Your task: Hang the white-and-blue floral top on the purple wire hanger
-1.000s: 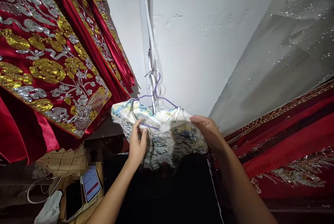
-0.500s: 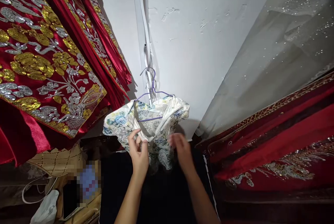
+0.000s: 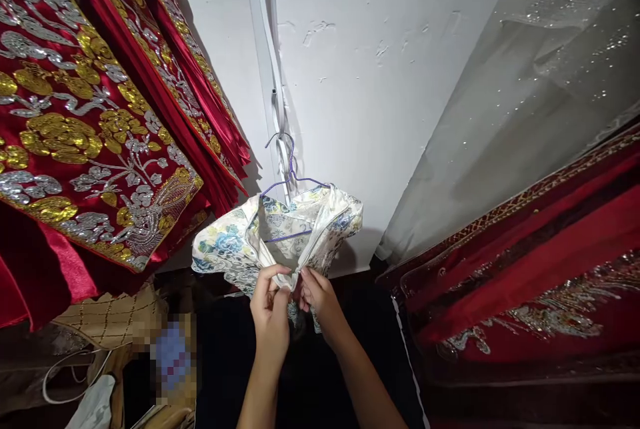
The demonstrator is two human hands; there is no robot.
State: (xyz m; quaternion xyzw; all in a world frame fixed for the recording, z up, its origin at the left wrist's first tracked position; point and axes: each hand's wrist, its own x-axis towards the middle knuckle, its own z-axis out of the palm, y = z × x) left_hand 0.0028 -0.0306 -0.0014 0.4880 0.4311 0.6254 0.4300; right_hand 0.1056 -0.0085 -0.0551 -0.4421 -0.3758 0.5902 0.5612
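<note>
A small white garment (image 3: 235, 242) with a blue and yellow flower print hangs on a purple wire hanger (image 3: 290, 175) against the white wall. My left hand (image 3: 270, 309) pinches the left edge of the garment's open front, low down. My right hand (image 3: 320, 299) pinches the facing edge right beside it. Both hands are closed on the cloth and nearly touch each other. What sits between the fingertips is too small to make out.
Red satin garments (image 3: 85, 129) with gold and silver embroidery hang at the left. More red embroidered cloth (image 3: 525, 269) and a sheer sequined fabric (image 3: 540, 89) lie at the right. A white cable duct (image 3: 263, 49) runs down the wall. A phone (image 3: 170, 362) and a white cable (image 3: 65, 375) sit lower left.
My right hand left the garment's right shoulder and came in to the front opening beside my left hand. The garment's right side folded inward and hangs narrower.
</note>
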